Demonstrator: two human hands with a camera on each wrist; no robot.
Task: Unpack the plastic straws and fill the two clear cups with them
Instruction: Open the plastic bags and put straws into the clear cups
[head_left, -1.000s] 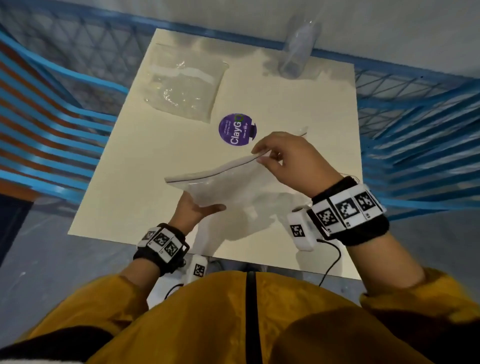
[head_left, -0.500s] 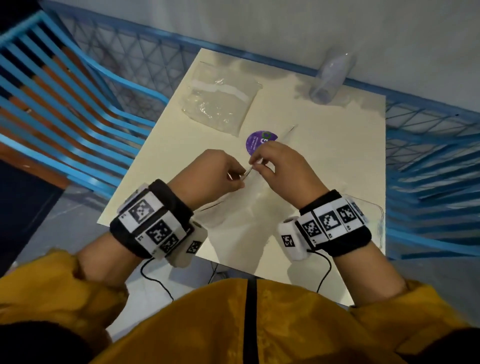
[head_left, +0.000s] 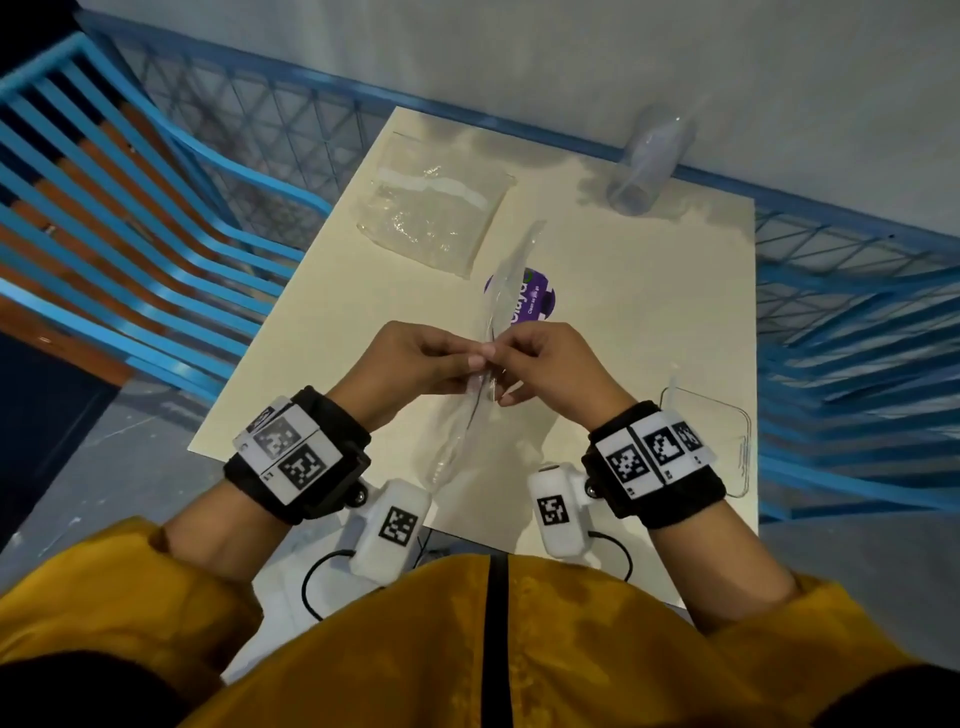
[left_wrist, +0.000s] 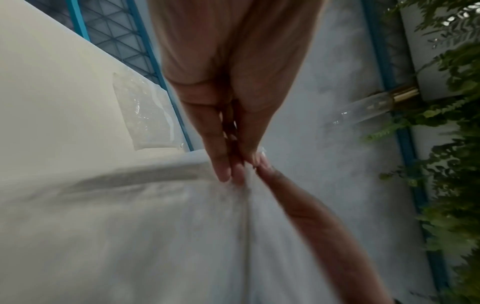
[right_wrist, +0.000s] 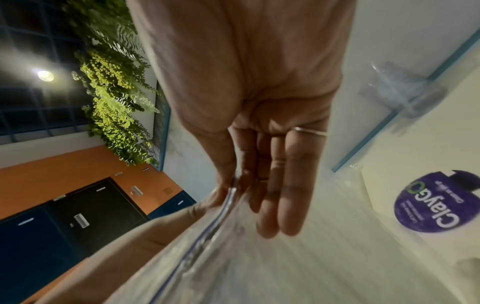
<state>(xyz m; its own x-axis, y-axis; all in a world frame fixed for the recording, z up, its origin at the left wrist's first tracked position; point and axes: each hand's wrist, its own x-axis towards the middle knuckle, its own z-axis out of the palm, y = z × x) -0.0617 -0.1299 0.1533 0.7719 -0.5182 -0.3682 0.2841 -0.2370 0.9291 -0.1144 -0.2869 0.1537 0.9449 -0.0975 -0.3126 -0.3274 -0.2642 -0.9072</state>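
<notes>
a cream table (head_left: 322, 332) ringed by blue railing (head_left: 156, 171), both hands meeting over its middle.
from the left: a second clear packet (head_left: 431, 218) lies flat near the far edge; the left hand (head_left: 415, 361) and right hand (head_left: 550, 364) each pinch the top edge of a clear zip bag (head_left: 485, 395) held edge-on between them, fingertips almost touching, over a purple sticker (head_left: 535, 301); stacked clear cups (head_left: 644, 166) stand at the far right edge; a clear flat piece (head_left: 727, 447) lies at the near right.
</notes>
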